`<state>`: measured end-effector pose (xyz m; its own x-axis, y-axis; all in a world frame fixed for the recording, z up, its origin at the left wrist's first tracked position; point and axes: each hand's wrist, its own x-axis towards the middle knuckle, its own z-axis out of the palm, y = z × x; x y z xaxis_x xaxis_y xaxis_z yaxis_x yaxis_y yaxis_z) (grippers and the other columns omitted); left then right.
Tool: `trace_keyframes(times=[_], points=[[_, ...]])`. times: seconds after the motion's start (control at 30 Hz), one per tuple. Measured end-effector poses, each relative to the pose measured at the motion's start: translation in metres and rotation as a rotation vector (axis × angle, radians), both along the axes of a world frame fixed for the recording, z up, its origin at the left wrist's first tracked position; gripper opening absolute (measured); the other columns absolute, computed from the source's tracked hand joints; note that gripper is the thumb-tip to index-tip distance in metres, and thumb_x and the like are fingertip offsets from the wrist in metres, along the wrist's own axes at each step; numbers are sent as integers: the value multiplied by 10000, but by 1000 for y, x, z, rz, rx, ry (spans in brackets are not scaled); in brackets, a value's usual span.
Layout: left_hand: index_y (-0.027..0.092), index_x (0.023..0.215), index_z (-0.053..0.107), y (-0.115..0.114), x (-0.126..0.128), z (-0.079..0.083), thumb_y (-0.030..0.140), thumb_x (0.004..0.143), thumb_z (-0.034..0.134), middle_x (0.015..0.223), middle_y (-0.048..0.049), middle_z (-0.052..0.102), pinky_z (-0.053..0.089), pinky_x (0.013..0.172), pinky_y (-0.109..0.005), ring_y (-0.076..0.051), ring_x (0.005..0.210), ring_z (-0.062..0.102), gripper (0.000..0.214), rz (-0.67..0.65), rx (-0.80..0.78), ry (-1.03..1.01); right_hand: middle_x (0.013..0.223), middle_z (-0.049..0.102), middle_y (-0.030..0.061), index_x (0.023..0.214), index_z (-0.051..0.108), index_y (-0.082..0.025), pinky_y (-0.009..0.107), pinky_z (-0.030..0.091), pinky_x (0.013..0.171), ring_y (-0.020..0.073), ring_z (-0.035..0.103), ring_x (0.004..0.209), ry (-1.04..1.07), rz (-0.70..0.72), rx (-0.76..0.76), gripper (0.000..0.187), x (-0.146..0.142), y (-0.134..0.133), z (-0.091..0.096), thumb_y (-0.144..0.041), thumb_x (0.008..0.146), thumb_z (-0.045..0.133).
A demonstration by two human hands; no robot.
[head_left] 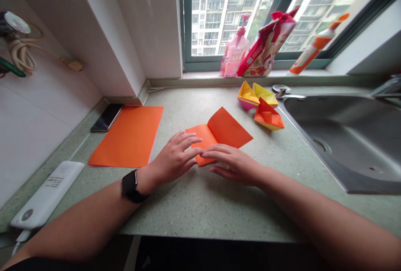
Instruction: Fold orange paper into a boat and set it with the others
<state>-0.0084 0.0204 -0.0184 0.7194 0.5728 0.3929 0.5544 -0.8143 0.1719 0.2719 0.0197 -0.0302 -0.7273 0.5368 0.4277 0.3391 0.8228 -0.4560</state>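
A sheet of orange paper (229, 127) with a crease down its middle lies on the counter in front of me, its right half tilted up. My left hand (178, 154), with a black watch on the wrist, rests over the paper's left edge, fingers stretched out. My right hand (232, 162) reaches over the near edge, its fingers extended and their tips close to the left fingertips. Neither hand grips the paper. Three folded paper boats stand beyond it to the right: one orange (268, 115), two yellow-toned (265, 94).
Flat orange sheets (131, 137) lie at left, beside a phone (107, 117) and a white power bank (48, 193) with a cable. A steel sink (354, 137) is at right. A pink pump bottle (234, 54), a red bag (266, 49) and an orange-white bottle (313, 49) stand on the windowsill.
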Motion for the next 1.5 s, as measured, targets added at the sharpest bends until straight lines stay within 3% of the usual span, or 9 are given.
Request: trace_keyframes(times=[0.2,0.4,0.5,0.6,0.73,0.83,1.07,1.3,1.5], points=[[215,1424,677,4,3,-1,295,1093,640,1461,-113,714,463,1266,-541,-272,1353,669,342,-77,-201,28,1274,808,92,1279,756,-284,436,641,1007,252,771,1163,-76,-194,-107,276,8,10,0,-239,1084,566],[206,1399,698,4,5,-1,338,1086,665,1435,-126,728,449,1256,-610,-305,1309,688,342,-72,-205,92,1379,789,126,1435,710,-259,547,619,1081,323,772,1219,-29,-371,-280,402,13,18,-14,-274,1054,583],[186,1393,702,0,7,1,334,1107,616,1373,-127,753,443,1255,-634,-316,1290,697,333,-29,-121,66,1534,704,110,1548,640,-286,588,514,1229,338,675,1406,144,-336,-498,499,12,15,-14,-375,1058,616],[162,1386,704,-5,9,2,327,1137,544,1399,-138,743,514,1214,-539,-306,1307,691,339,-52,-74,20,1692,557,71,1618,572,-323,580,393,1327,329,506,1577,312,-258,-747,610,8,9,-11,-483,1039,676],[133,1458,665,-9,12,-3,401,1130,576,1550,-186,648,524,1216,-489,-336,1440,614,433,-144,-100,82,1782,420,36,1668,496,-369,553,401,1327,303,407,1640,447,-218,-911,685,2,6,-11,-516,1030,696],[149,1501,642,-8,12,-9,445,1113,614,1560,-177,645,472,1260,-540,-363,1460,594,488,-143,-129,155,1754,471,65,1666,499,-358,556,473,1279,302,493,1588,408,-286,-787,632,7,16,-16,-478,1062,640],[186,1531,620,-8,10,-7,432,1118,609,1580,-143,642,436,1271,-554,-338,1467,590,480,-97,-181,209,1409,775,111,1326,793,-275,617,543,1194,347,680,1391,-160,-360,-64,342,28,37,-20,-250,1031,622],[137,1460,662,-8,8,1,404,1132,573,1260,-134,777,427,1253,-621,-325,1233,714,431,193,-82,204,1552,686,133,1522,679,-238,586,540,1191,359,652,1406,-401,-251,69,518,20,18,-8,-367,1022,695],[119,1563,571,-9,14,-8,426,1165,452,1587,-191,618,418,1296,-529,-333,1516,551,516,105,-68,107,1684,554,151,1609,600,-263,672,430,1237,423,566,1480,-529,-287,119,670,2,5,-13,-594,1029,666]])
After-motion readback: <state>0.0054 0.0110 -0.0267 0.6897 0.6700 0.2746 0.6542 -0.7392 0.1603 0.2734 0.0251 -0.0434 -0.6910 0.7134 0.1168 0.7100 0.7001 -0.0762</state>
